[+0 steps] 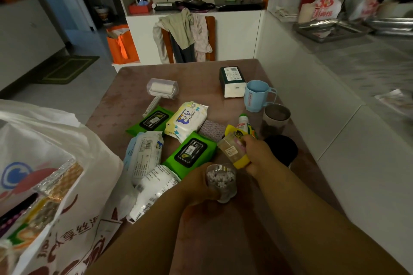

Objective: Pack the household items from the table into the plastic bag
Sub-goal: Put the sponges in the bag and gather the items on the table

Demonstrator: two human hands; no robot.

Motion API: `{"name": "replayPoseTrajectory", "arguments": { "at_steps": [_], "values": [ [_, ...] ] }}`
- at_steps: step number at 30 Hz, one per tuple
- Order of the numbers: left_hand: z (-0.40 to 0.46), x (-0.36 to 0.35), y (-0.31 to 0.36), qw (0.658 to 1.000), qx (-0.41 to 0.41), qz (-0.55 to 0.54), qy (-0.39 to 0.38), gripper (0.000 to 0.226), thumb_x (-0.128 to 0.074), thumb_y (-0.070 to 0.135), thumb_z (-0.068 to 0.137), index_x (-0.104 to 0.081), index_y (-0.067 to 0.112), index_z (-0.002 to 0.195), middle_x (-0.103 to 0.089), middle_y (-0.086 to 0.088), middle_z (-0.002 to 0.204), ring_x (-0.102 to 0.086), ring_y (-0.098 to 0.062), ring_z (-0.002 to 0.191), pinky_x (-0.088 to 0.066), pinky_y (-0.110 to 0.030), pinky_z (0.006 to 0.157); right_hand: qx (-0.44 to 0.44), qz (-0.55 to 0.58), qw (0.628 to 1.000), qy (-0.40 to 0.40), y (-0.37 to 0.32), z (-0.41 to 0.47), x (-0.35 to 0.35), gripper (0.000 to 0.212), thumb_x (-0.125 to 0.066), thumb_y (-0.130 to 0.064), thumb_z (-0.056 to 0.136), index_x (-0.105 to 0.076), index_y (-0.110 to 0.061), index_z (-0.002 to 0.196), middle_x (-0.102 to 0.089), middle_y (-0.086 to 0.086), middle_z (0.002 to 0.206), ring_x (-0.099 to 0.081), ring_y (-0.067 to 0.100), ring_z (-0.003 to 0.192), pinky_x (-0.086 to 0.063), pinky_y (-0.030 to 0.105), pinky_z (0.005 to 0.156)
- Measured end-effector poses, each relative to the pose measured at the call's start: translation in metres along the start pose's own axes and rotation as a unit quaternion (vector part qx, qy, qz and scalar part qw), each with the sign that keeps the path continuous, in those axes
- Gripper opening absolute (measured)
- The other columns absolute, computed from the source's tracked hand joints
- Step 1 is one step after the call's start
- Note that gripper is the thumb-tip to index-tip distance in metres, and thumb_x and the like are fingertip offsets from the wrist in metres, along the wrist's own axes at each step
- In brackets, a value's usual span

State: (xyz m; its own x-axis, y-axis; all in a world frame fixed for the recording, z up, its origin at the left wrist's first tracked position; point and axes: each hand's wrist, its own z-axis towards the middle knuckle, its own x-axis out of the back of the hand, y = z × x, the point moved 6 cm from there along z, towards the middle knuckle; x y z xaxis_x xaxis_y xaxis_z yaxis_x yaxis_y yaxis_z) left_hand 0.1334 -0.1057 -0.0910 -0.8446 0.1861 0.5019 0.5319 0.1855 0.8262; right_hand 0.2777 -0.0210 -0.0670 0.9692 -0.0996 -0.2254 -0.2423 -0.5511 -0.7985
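Note:
My left hand (199, 185) grips a clear tub of cotton swabs (221, 182) just above the near part of the table (201, 78). My right hand (259, 154) holds a small clear bottle with a yellow cap (232, 150), tilted on its side. The white plastic bag (55, 174) stands open at the left with several packets inside. Loose on the table lie two green wet-wipe packs (190, 152) (152, 120), a baby-wipes pack (187, 119), two white packets (145, 154) (154, 187) and a lint roller (162, 91).
Farther right stand a blue mug (257, 96), a dark green box (232, 80), a steel cup (276, 118), a green-capped bottle (243, 121) and a black round object (281, 147). A chair draped with clothes (185, 38) is behind the table. White cabinets run along the right.

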Motion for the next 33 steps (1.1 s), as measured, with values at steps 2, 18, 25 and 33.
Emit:
{"name": "replayPoseTrajectory", "arguments": {
  "at_steps": [2, 18, 25, 33],
  "values": [
    [-0.002, -0.001, -0.004, 1.0, -0.001, 0.006, 0.009, 0.058, -0.083, 0.01, 0.056, -0.056, 0.032, 0.102, -0.068, 0.006, 0.101, -0.065, -0.01, 0.094, -0.057, -0.027, 0.079, -0.007, 0.015, 1.0, -0.01, 0.0, -0.002, 0.0, 0.01, -0.048, -0.013, 0.094, -0.055, -0.006, 0.096, -0.063, 0.012, 0.082, -0.062, 0.024, 0.069, -0.051, 0.034, 0.06],
    [-0.011, -0.016, -0.012, 0.99, 0.016, 0.096, 0.1, 0.05, -0.08, 0.031, 0.066, -0.065, 0.02, 0.112, -0.07, -0.001, 0.105, -0.064, -0.014, 0.094, -0.047, -0.023, 0.076, 0.016, 0.011, 1.0, -0.007, -0.014, -0.008, 0.012, 0.02, -0.046, -0.016, 0.096, -0.055, -0.007, 0.081, -0.063, 0.011, 0.079, -0.06, 0.024, 0.067, -0.051, 0.034, 0.06],
    [-0.03, 0.005, -0.006, 0.986, 0.038, 0.007, 0.164, 0.055, -0.085, 0.023, 0.061, -0.064, 0.024, 0.111, -0.069, 0.008, 0.099, -0.061, -0.003, 0.086, -0.047, -0.01, 0.067, 0.024, 0.019, 0.999, -0.036, -0.026, -0.016, -0.004, 0.02, -0.046, -0.015, 0.097, -0.054, -0.008, 0.08, -0.062, 0.011, 0.078, -0.059, 0.024, 0.066, -0.049, 0.036, 0.063],
    [-0.103, 0.08, 0.039, 0.935, -0.043, -0.205, 0.285, 0.037, -0.082, 0.008, 0.069, -0.071, 0.017, 0.103, -0.076, 0.002, 0.099, -0.07, -0.011, 0.094, -0.055, -0.023, 0.081, 0.002, 0.031, 0.977, -0.211, -0.038, -0.05, -0.087, 0.026, -0.048, -0.019, 0.094, -0.063, -0.01, 0.074, -0.07, 0.008, 0.06, -0.067, 0.022, 0.059, -0.052, 0.034, 0.065]
  ]
}}
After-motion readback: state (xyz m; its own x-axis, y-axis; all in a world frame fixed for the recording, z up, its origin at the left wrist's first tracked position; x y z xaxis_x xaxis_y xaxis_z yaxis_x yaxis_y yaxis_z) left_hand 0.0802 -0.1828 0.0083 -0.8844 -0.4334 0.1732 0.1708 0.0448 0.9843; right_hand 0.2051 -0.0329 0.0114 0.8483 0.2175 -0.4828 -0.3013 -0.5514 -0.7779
